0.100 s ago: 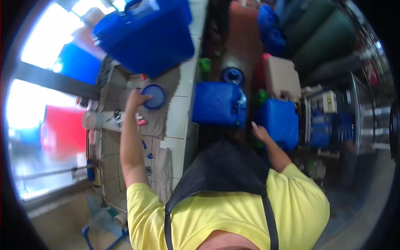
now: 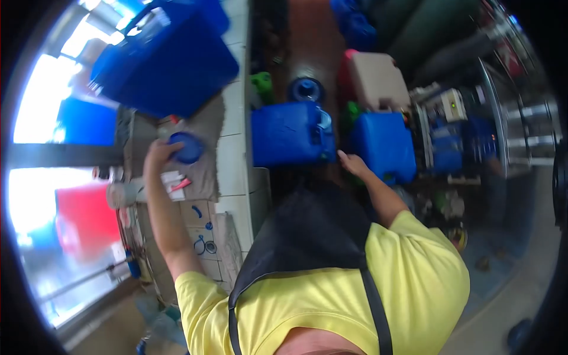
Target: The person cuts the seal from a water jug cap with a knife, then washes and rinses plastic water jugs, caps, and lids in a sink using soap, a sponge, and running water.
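Observation:
My left hand (image 2: 161, 155) is closed on the rim of a round blue container (image 2: 189, 148), with the thumb over its near side. The container is over a grey mat on the tiled counter, just in front of a large blue jerrycan (image 2: 171, 65). A pink item (image 2: 180, 184) lies close by on the mat. On the other side, my right hand (image 2: 352, 164) hangs with its fingers apart, between one blue jerrycan (image 2: 287, 135) and another upright blue jerrycan (image 2: 383, 145). It holds nothing that I can see.
A beige jerrycan (image 2: 378, 80) and a round blue bottle (image 2: 306, 89) stand farther off on the floor. Left of the counter, a red container (image 2: 87, 219) is by the window. A metal rack (image 2: 500, 118) is at the right.
The whole view has shifted, so the jerrycans and counter appear farther left and the near ones slightly higher. My left hand is still at the blue container.

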Demonstrator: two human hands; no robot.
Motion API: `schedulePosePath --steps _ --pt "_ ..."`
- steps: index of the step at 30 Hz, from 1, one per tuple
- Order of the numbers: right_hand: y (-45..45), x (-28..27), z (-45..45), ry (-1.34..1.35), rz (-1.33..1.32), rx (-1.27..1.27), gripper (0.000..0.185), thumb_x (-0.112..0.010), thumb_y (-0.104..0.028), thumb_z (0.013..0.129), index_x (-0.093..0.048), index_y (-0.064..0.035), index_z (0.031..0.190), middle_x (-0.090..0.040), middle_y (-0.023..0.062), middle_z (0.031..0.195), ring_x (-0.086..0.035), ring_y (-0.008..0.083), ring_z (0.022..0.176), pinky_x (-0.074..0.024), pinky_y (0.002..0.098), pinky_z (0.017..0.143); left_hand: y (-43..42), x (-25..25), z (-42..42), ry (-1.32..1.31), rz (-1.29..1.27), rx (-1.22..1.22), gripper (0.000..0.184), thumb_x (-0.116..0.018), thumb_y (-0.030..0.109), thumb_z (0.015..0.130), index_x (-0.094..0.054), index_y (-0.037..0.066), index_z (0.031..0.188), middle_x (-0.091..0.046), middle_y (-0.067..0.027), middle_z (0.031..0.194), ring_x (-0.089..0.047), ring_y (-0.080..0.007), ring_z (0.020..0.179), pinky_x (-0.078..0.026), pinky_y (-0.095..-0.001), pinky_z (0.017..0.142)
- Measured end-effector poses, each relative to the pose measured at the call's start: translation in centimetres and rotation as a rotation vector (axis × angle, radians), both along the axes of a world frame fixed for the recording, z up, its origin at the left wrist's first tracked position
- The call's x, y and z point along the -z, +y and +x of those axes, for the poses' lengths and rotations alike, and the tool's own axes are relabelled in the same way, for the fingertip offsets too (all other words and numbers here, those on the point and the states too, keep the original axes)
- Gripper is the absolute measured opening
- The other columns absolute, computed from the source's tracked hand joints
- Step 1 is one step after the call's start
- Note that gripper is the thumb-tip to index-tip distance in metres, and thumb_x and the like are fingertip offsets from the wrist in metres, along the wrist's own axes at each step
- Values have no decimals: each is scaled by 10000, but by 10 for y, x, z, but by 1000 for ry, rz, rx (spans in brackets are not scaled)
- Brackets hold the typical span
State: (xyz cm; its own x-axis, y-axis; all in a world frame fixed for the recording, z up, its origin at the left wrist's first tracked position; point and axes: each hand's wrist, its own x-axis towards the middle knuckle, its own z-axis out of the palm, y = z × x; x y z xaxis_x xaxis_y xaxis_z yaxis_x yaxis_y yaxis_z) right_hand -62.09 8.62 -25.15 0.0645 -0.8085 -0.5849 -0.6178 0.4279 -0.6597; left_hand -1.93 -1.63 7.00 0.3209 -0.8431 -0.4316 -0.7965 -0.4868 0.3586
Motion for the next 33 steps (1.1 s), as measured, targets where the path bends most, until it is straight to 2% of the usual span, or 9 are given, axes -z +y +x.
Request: schedulePosePath --steps 2,4,7,11,16,18,24,29,33 --pt "14 -12 -24 60 -40 13 824 -348 -685 956 -702 58 913 -692 256 934 -657 399 966 -475 435 886 18 -37 -5 -73 -220 -92 505 -767 370 804 -673 -25 1104 -714 -140 943 -684 -240 801 -549 -353 725" --pt "33 -14 -43 108 -24 36 828 -354 -693 955 -697 60 963 -704 222 921 -678 353 929 -488 413 865 -21 -12 176 -582 -421 -6 502 -671 430 854 -678 8 1125 -708 -171 960 -676 -278 900 -525 -385 814" --pt "55 -12 -57 170 -25 52 788 -361 -661 958 -711 44 1009 -665 305 1053 -612 450 1079 -450 490 947 -40 -136 191 -1068 -612 -284 596 -598 533 848 -691 47 1180 -684 -237 1141 -645 -389 1076 -491 -446 917" --pt "88 -11 -91 370 115 284 799 -384 -679 944 -702 51 1014 -657 309 1072 -600 451 1102 -456 509 946 -72 -213 79 -788 -1039 14 567 -552 483 932 -631 53 1293 -688 -213 1153 -641 -374 1105 -483 -432 965" --pt "120 27 -137 641 217 375 826 -520 -715 867 -631 24 1219 -540 300 1337 -501 463 1249 -440 518 1004 -116 -212 38 -539 -823 247 620 -549 520 937 -570 63 1356 -618 -194 1268 -574 -342 1199 -428 -416 1026" --pt "125 37 -148 677 310 275 1035 -678 -764 696 -488 -8 1376 -399 220 1488 -367 421 1372 -404 505 1067 -127 -210 36 -527 -717 238 644 -548 534 938 -546 67 1381 -590 -187 1314 -547 -330 1237 -407 -409 1050" --pt "121 58 -159 361 326 412 1478 -833 -750 454 -187 23 1536 -275 255 1568 -197 414 1477 -295 490 1162 -151 -204 48 -546 -563 158 719 -545 578 944 -473 79 1457 -505 -165 1452 -467 -292 1350 -341 -390 1124" --pt "123 48 -129 350 184 284 1445 -842 -737 444 -240 26 1513 -345 311 1501 -311 463 1408 -330 500 1135 -123 -180 15 -1020 -751 50 738 -532 623 927 -534 58 1402 -573 -178 1371 -549 -330 1252 -396 -418 1074" --pt "117 64 -130 485 181 -199 1135 -884 -532 590 -368 -4 1451 -411 222 1489 -401 413 1363 -372 472 1116 -75 -134 -12 -1417 -967 22 623 -663 580 848 -665 24 1130 -689 -190 1015 -656 -362 913 -501 -486 801"
